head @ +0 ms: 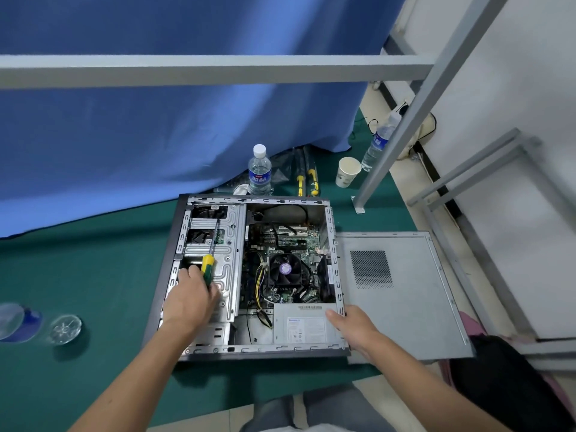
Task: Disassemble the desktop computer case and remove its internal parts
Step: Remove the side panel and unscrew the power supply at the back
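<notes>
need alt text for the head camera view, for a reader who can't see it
A person's left hand holds a yellow-and-green screwdriver over the drive cage of an open desktop computer case lying on a green mat, while the right hand grips the case's near right corner. The removed side panel lies flat to the right.

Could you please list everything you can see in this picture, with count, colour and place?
computer case: one, grey, open on the green mat
side panel: one, grey, flat right of the case
CPU fan: one, black, inside the case
power supply: one, grey, near right corner of the case
screwdriver: one, yellow-green handle, over the drive cage
water bottles: two, clear, behind the case
paper cup: one, white, behind the case
left hand: grips the screwdriver
right hand: holds the case's right edge
</notes>
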